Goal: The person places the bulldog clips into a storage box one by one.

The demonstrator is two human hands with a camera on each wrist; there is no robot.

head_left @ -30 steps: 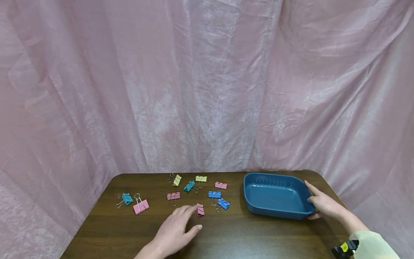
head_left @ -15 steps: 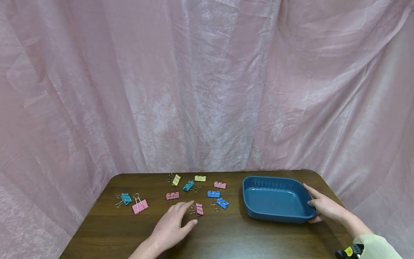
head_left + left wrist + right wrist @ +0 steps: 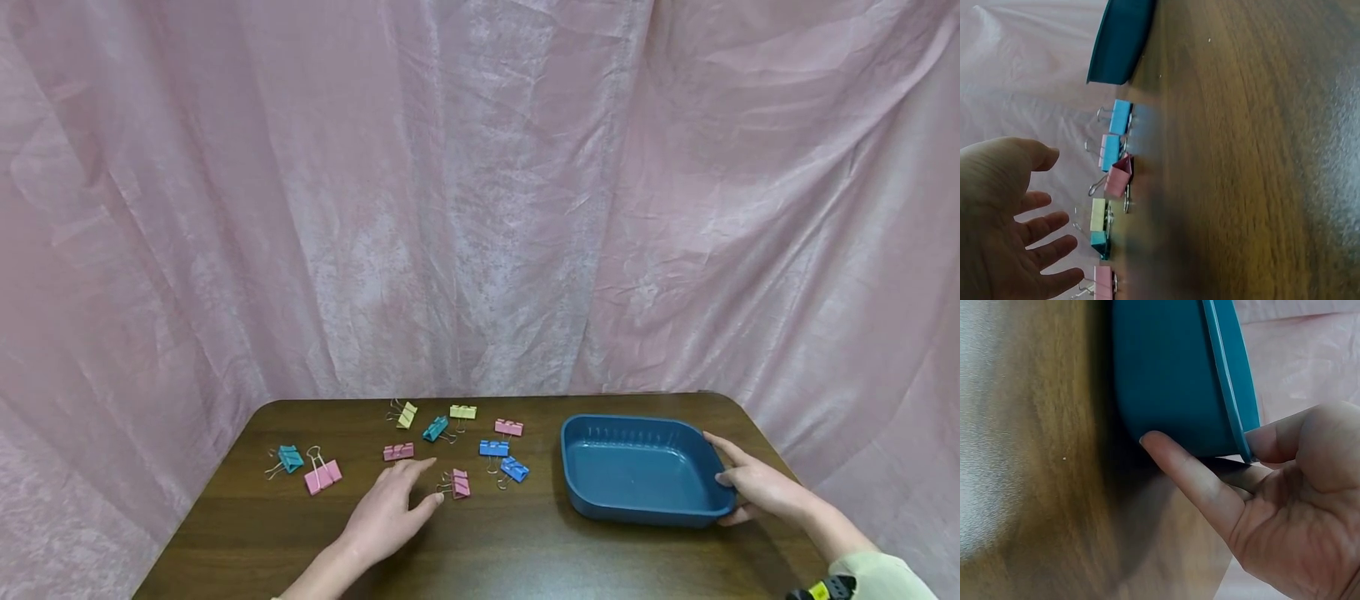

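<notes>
One dark wooden table (image 3: 525,550), backed on all far sides by a pink draped cloth (image 3: 480,208).

One teal plastic tray (image 3: 645,471) stands near the table's right edge, toward the far right corner, with nothing seen inside it. The right hand (image 3: 757,487) grips its right rim: in the right wrist view the thumb lies against the outer wall under the rim and the fingers curl over the rim's top edge. A pale green sleeve (image 3: 885,579) shows at the table's near right corner.

The left hand (image 3: 386,512) hovers over the middle of the table, fingers spread and relaxed, holding nothing. Its fingertips are just beside a pink binder clip (image 3: 459,483), not touching it as far as the left wrist view shows.

Binder clips counted: ten, all loose on the table's far half.
- Pink, four: the one by the left hand; one (image 3: 398,452) beyond the fingertips; one (image 3: 508,427) nearer the tray; one larger (image 3: 323,476) toward the left edge.
- Blue, two (image 3: 493,448) (image 3: 514,470), between the left hand and the tray.
- Teal, two: one (image 3: 435,429) mid-table, one (image 3: 289,458) near the left edge.
- Yellow-green, two (image 3: 407,414) (image 3: 462,412), closest to the far edge.

The two blue clips lie between the left hand and the tray.
</notes>
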